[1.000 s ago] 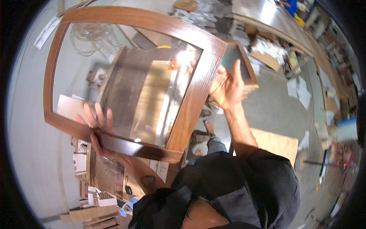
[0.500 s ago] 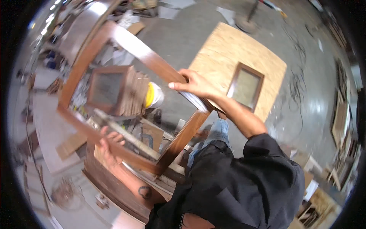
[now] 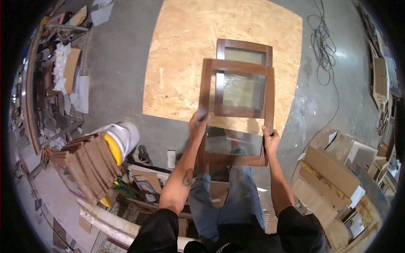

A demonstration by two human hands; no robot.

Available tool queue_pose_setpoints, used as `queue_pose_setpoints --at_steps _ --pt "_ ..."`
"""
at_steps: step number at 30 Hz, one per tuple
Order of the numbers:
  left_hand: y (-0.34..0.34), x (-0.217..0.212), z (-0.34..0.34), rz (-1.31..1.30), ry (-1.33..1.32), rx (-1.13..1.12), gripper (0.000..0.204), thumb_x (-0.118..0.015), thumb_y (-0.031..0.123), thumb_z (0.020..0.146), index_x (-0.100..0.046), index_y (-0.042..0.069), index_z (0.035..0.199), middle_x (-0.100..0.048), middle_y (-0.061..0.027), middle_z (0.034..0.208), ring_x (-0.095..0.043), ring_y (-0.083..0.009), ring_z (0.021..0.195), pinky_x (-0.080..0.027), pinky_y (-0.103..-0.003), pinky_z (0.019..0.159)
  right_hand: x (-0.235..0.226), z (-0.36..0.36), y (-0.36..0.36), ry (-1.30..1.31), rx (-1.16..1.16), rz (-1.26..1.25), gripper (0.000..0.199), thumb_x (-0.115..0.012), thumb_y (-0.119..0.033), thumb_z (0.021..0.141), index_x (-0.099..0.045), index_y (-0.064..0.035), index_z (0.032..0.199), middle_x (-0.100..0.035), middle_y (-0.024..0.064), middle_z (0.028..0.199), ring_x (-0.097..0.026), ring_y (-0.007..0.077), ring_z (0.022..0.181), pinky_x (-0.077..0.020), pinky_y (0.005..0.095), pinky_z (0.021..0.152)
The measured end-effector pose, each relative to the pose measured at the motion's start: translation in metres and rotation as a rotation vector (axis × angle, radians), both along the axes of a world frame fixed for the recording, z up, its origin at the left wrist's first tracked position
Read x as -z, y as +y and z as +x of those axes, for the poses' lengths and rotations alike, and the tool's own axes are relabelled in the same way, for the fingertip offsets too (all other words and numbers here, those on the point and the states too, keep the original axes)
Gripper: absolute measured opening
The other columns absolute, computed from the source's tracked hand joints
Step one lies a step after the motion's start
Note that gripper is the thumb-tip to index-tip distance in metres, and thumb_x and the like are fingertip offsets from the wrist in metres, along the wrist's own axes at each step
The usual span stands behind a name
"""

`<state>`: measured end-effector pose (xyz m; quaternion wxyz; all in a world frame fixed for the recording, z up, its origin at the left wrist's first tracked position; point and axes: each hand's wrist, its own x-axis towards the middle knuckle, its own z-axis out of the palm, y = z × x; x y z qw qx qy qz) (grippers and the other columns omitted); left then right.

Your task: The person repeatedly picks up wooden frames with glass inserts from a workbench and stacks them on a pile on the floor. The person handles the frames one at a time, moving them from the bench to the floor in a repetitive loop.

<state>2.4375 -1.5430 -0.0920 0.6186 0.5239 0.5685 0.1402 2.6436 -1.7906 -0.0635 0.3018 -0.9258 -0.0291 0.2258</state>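
My left hand (image 3: pixel 198 122) is closed round the left side of a brown wooden frame (image 3: pixel 205 90). On its right side, lower down, my right hand (image 3: pixel 270 140) grips the same frame. It hangs in front of my legs, its far end above a large wood-chip board (image 3: pixel 181 63) on the floor. On that board lies a smaller-looking brown frame with a greyish panel (image 3: pixel 247 44), partly covered by the held one. Whether the held frame has glass in it, I cannot tell.
To my left are a stack of brown wooden frames (image 3: pixel 90 164) and a white bucket (image 3: pixel 130 135) with a yellow part. A tangled cable (image 3: pixel 324 52) lies on the floor at right. Cardboard and board pieces (image 3: pixel 327 173) stand at lower right, and a rack of scraps (image 3: pixel 69 63) at far left.
My view and body have turned toward the board. The held frame has swung from the left to over the board's near edge. My left hand, open before, now grips its left side.
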Motion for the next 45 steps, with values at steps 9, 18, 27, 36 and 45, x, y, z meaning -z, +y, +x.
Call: queue_pose_setpoints --at_steps 9,18,27,36,45 --pt "0.039 0.163 0.147 0.373 0.258 0.168 0.045 -0.071 0.027 0.082 -0.058 0.001 0.115 -0.063 -0.0170 0.102 -0.060 -0.0297 0.090 -0.047 -0.037 0.079 0.172 0.148 0.053 -0.074 -0.063 -0.024 0.053 -0.072 -0.043 0.080 -0.062 0.0085 0.087 -0.062 0.0148 0.076 -0.055 0.0212 0.072 -0.0462 0.0340 0.070" --pt "0.015 0.178 0.157 0.244 0.274 0.118 0.041 -0.064 0.002 0.081 -0.047 -0.003 0.118 -0.060 -0.0221 0.101 -0.060 -0.0382 0.089 -0.048 -0.041 0.079 0.219 0.144 0.051 0.003 -0.099 -0.094 0.064 -0.069 -0.043 0.083 -0.054 0.0077 0.118 -0.064 0.0271 0.100 -0.061 0.0390 0.096 -0.0469 0.0406 0.084" --pt "0.026 0.180 0.150 0.251 0.412 0.220 0.041 -0.066 0.005 0.081 -0.049 -0.003 0.117 -0.064 -0.0258 0.094 -0.062 -0.0408 0.088 -0.049 -0.042 0.078 0.209 0.147 0.055 -0.023 -0.169 0.004 0.043 -0.067 -0.030 0.087 -0.058 0.0054 0.110 -0.065 0.0257 0.090 -0.064 0.0395 0.082 -0.0496 0.0408 0.074" --pt "0.013 0.192 0.122 0.103 0.329 0.218 0.049 -0.069 0.023 0.083 -0.049 0.002 0.122 -0.065 -0.0189 0.106 -0.062 -0.0319 0.099 -0.048 -0.039 0.086 0.212 0.142 0.052 0.012 -0.176 -0.095 0.055 -0.063 -0.038 0.088 -0.051 0.0051 0.119 -0.062 0.0284 0.099 -0.061 0.0422 0.093 -0.0470 0.0417 0.082" --pt "-0.182 0.082 -0.159 -0.443 0.376 0.525 0.045 -0.050 0.044 0.091 -0.060 0.000 0.092 -0.061 -0.0206 0.092 -0.059 -0.0358 0.090 -0.044 -0.046 0.078 0.194 0.019 -0.130 0.303 -0.490 -0.362 0.051 -0.061 -0.036 0.084 -0.057 0.0061 0.113 -0.059 0.0299 0.111 -0.056 0.0409 0.105 -0.0439 0.0462 0.090"
